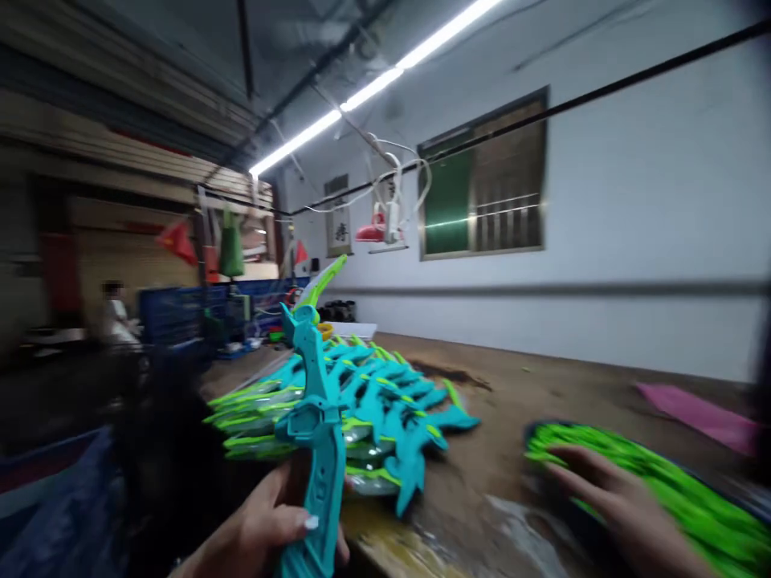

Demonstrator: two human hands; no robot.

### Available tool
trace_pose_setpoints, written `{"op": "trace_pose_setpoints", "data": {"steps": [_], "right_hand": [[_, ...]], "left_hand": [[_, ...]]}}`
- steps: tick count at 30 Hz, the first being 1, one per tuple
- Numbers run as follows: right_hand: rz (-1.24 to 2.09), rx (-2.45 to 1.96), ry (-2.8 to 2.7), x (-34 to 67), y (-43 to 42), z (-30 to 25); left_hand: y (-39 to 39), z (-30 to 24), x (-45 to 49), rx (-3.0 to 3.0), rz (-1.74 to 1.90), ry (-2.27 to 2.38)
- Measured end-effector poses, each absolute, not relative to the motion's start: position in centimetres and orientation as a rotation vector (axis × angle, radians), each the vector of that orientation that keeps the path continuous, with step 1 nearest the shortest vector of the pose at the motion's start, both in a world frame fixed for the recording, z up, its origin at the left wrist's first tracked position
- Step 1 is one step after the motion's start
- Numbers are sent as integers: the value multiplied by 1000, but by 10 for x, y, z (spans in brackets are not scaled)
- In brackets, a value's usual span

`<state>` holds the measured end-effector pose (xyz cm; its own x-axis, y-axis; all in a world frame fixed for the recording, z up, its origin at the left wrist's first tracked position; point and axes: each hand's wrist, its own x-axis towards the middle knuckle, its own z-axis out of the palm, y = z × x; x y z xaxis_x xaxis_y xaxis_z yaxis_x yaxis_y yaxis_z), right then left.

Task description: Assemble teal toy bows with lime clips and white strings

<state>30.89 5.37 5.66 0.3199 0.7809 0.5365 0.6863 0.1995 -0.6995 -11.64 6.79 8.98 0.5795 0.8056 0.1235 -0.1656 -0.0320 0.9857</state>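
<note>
My left hand (pixel 265 518) is wrapped round the turquoise handle of a toy sword (pixel 314 417), held upright in front of me. Its pale, green-edged blade (pixel 322 282) points away and up. Beyond it lies a pile of similar toy swords (pixel 385 393), turquoise handles to the right and clear blades with green edges to the left. On the right, my right hand (pixel 614 490) is over a dark-rimmed tray (pixel 578 423) full of small bright green plastic pieces (pixel 680 490). Its fingertips are among the pieces; blur hides whether they grip one.
The brown worktop (pixel 482 457) runs along a white wall. A pink sheet (pixel 702 413) lies at the far right, and a clear plastic scrap (pixel 527 530) near the front. A red lamp (pixel 372 233) hangs above. Far left is a person (pixel 120 317).
</note>
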Motion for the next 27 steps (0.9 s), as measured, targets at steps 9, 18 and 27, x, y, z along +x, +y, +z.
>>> {"op": "trace_pose_setpoints", "data": {"steps": [9, 18, 27], "right_hand": [[1056, -817, -1178, 166, 26, 75], [661, -895, -1532, 143, 9, 73], [275, -996, -1657, 130, 16, 66]], "left_hand": [[67, 54, -36, 1131, 956, 562], [48, 33, -39, 1103, 945, 727], [41, 41, -38, 1220, 1039, 656]]}}
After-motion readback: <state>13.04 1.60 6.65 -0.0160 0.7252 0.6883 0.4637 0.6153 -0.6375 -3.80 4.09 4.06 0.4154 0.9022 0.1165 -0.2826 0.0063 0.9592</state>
